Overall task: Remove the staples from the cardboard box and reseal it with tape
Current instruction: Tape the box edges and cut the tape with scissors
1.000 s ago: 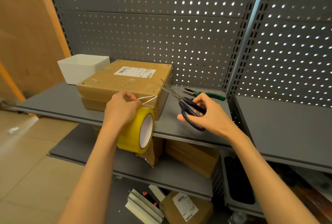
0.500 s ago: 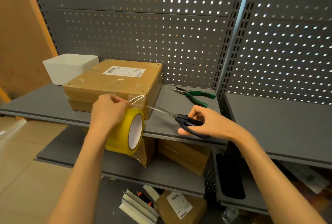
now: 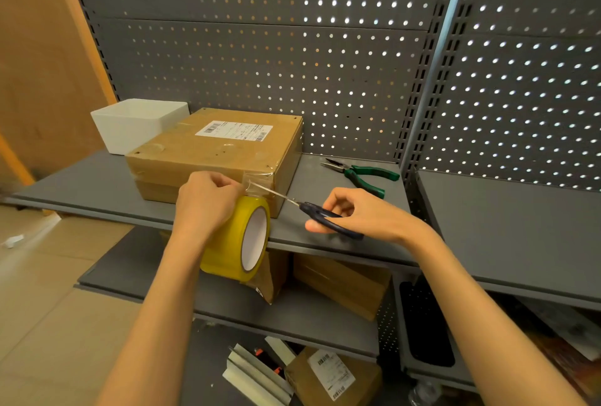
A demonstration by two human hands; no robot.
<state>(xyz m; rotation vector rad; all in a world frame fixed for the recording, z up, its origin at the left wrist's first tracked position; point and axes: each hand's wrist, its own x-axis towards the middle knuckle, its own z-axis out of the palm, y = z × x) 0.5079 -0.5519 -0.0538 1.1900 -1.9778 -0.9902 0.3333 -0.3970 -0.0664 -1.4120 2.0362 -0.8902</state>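
The fingers of the left hand [image 3: 208,200] are curled round the top of a yellow roll of clear packing tape [image 3: 239,238] just left of frame centre, thumb and forefinger pinching the stretched strip of clear tape [image 3: 257,182] that runs up to the near right corner of the brown cardboard box [image 3: 218,152]. The fingers of the right hand [image 3: 364,213], right of centre, are wrapped through the dark blue handles of a pair of scissors [image 3: 320,213]; the thin blades point left and meet the strip between roll and box, though whether they are parted cannot be told.

The box lies flat on a grey metal shelf [image 3: 325,236] that crosses the middle of the frame, with a white shipping label [image 3: 234,130] on its lid and clear tape already over its near edge. Touching its far left corner is a white open plastic bin [image 3: 136,122]; its inside cannot be seen. Green-handled pliers [image 3: 361,174] lie on the shelf to the right of the box, well apart from it.

Behind stands grey perforated metal backing [image 3: 260,47] with light coming through its holes, and a brown wooden panel [image 3: 42,47] fills the upper left. A lower grey shelf [image 3: 292,314] carries more brown cardboard parcels [image 3: 341,282]. At the bottom centre lie another labelled brown parcel [image 3: 335,376] and some white folded pieces [image 3: 257,376]. A beige tiled floor [image 3: 39,275] shows at lower left.
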